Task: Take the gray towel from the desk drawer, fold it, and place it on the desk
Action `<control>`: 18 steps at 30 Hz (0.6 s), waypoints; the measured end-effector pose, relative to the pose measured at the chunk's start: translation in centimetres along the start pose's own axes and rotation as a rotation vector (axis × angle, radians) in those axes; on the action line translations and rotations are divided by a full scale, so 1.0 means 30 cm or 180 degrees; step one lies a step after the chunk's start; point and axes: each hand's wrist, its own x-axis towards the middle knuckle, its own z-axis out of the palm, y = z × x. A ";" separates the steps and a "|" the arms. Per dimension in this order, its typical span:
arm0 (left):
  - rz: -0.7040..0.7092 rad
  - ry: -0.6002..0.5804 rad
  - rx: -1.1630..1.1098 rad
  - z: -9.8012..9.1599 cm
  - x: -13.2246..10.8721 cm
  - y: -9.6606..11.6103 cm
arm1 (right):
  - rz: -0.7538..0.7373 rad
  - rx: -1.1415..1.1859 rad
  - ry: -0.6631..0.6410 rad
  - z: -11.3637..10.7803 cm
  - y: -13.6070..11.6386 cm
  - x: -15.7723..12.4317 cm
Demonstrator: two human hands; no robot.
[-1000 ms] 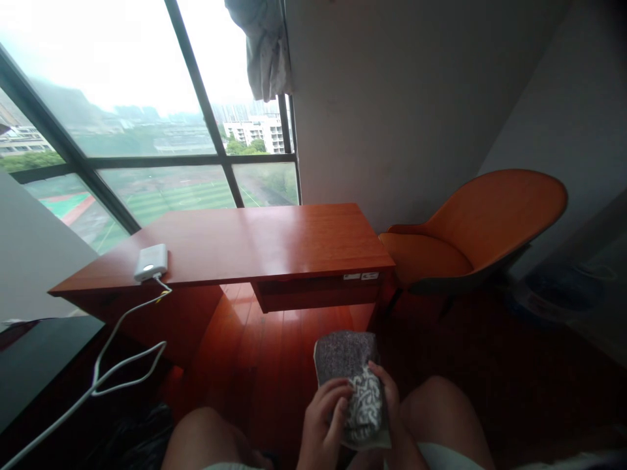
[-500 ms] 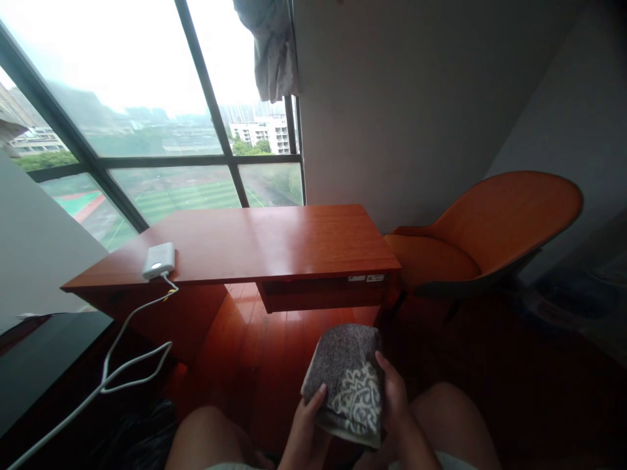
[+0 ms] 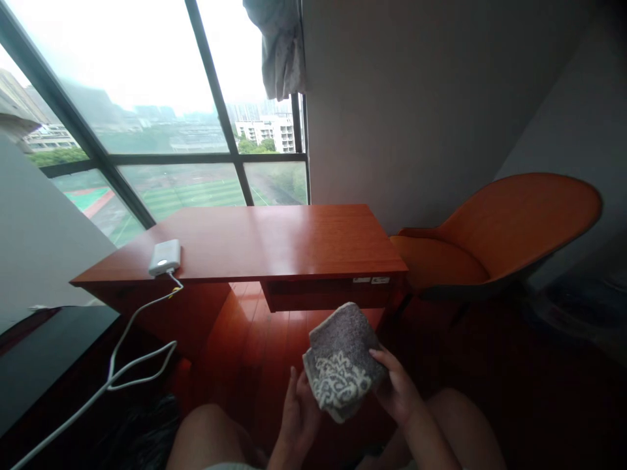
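A folded grey-brown towel [image 3: 350,343] with a cream scroll pattern near its lower edge is held above my lap, tilted. My right hand [image 3: 398,388] is closed on its right edge, thumb on top and the other fingers underneath. My left hand [image 3: 300,408] is open beside the towel's lower left edge, with its thumb raised off the cloth. Its fingertips reach to the towel's edge, and I cannot tell whether they touch it.
A reddish wooden desk [image 3: 274,238] stands ahead under the window. On its left end lies a white power bank [image 3: 165,256] with a white cable [image 3: 117,375] trailing down left. An orange chair [image 3: 519,228] is at the right. A black plastic bag [image 3: 151,431] lies at lower left.
The towel has turned, its patterned end swinging left, and risen slightly. My left thumb has come off the towel and that hand has moved a little left. My right hand keeps its hold.
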 end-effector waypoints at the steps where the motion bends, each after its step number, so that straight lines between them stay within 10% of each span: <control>1: -0.0214 -0.0057 -0.0133 -0.013 0.000 -0.032 | 0.0041 0.0146 0.0036 0.006 0.010 0.001; 7: -0.0059 0.0544 -0.0540 -0.039 0.006 -0.105 | -0.0015 -0.0176 0.0012 -0.056 0.025 -0.010; 18: 0.0024 0.0795 0.0482 0.032 0.009 -0.070 | -0.0909 -0.3405 0.0569 -0.181 0.223 0.090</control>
